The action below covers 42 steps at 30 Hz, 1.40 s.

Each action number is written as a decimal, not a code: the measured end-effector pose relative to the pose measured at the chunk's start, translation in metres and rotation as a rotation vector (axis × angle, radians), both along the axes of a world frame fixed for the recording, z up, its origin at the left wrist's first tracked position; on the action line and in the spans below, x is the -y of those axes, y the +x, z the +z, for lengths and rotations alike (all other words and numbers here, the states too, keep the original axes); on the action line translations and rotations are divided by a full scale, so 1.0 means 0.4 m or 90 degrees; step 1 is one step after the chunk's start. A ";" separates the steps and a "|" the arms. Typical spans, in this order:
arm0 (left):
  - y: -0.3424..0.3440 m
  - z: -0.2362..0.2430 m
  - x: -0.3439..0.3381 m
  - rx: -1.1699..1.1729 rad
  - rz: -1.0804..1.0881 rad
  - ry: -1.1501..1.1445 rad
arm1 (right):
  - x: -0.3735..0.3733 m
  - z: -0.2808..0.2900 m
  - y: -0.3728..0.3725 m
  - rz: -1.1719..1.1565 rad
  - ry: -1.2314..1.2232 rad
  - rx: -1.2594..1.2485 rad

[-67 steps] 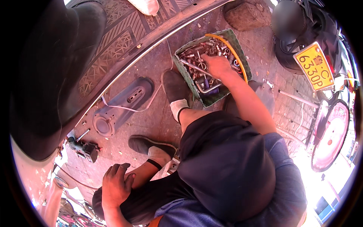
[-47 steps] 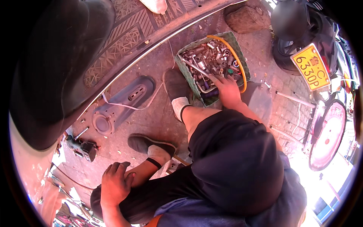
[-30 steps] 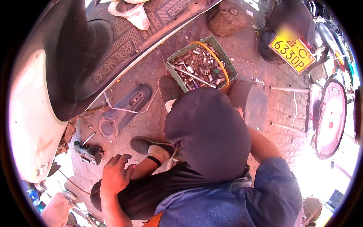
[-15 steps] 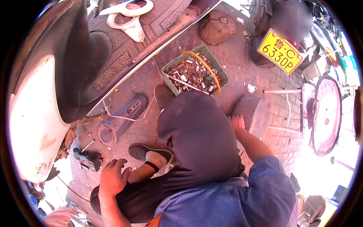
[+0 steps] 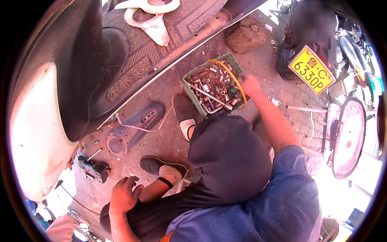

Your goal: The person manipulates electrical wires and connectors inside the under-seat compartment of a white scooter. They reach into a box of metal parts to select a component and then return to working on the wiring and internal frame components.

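A green square basket (image 5: 194, 105) with a yellow-orange handle (image 5: 229, 70) stands on the ground ahead of my knee. It is full of metal sockets and small metal parts (image 5: 215, 82), with a long metal bar lying across them. My right hand (image 5: 250, 85) is at its right rim, with the fingers closed against the edge near the handle. Over my left knee my left hand (image 5: 124, 195) hangs with loosely bent, parted fingers and holds nothing. A dark cordless power tool (image 5: 94, 168) lies on the ground beyond my left hand.
A scooter with a white panel (image 5: 34, 133) and a patterned footboard (image 5: 141, 68) fills the left. A grey plastic cover (image 5: 135, 128) lies beside it. Ahead sits a stone-like block (image 5: 246, 37). At right are a vehicle with a yellow plate (image 5: 311, 69) and a round-topped stool (image 5: 348, 137).
My right hand has left the dark round object beside my right knee and reached forward to the basket's right rim. My right knee has swung right. The left hand stays nearly still.
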<state>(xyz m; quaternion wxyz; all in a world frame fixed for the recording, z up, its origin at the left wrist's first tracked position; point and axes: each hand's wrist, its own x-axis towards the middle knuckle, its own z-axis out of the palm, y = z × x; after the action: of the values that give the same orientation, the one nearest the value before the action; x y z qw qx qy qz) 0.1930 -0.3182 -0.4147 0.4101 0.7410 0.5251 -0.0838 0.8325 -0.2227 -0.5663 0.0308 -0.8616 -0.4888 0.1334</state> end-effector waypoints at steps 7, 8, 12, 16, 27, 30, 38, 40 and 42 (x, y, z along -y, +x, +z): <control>0.029 -0.004 -0.035 -0.037 -0.003 -0.051 | -0.173 -0.145 -0.014 0.225 -0.106 0.061; 0.039 -0.003 -0.044 -0.033 -0.007 -0.051 | -0.177 -0.162 -0.006 0.241 -0.138 0.077; 0.078 0.001 -0.077 -0.026 -0.045 -0.043 | -0.189 -0.213 0.025 0.242 -0.273 0.147; 0.117 0.015 -0.090 -0.032 -0.086 -0.034 | -0.242 -0.171 -0.007 0.238 -0.384 0.111; 0.177 0.065 -0.099 -0.029 -0.130 -0.011 | -0.055 -0.132 0.066 0.373 -0.411 0.113; 0.175 0.066 -0.100 -0.043 -0.124 -0.020 | 0.022 -0.095 0.031 0.326 -0.408 0.090; 0.169 0.047 -0.107 -0.016 -0.140 -0.037 | 0.056 -0.080 0.038 0.226 -0.221 0.019; 0.162 0.044 -0.100 -0.032 -0.137 -0.034 | 0.025 -0.092 0.003 0.219 -0.143 0.034; 0.165 0.045 -0.101 -0.029 -0.131 -0.036 | -0.012 -0.113 -0.001 0.189 -0.135 0.060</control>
<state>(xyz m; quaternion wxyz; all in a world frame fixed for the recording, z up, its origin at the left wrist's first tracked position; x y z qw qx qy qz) 0.2588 -0.2778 -0.3968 0.4080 0.7771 0.4526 -0.1573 0.8321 -0.2179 -0.6115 -0.1033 -0.7837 -0.5947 0.1466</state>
